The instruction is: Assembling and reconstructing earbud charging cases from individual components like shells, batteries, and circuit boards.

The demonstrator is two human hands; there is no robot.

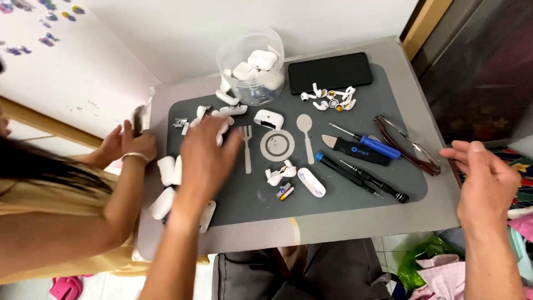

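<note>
Nearest the camera: the person's lap in grey shorts, just below the tabletop edge. Left forearm rises from the bottom of the view; left hand lies palm down over the left part of the grey mat, fingers spread, grip open and holding nothing, fingertips over a scatter of small white earbud parts. White earbud cases lie just beside that hand at the mat's left edge, one more by the wrist. Right hand hangs off the tabletop's right edge, fingers loosely curled, grip open and empty, near a pair of glasses.

Mid-mat: a white case, loose earbuds, a white oval lid. To the right: a blue-handled screwdriver, a black pry tool, two thin black screwdrivers. Far side: clear tub of white cases, black phone, a cluster of earbuds.

A second person's hand at the tabletop's left corner grips a dark object, blurred.
</note>
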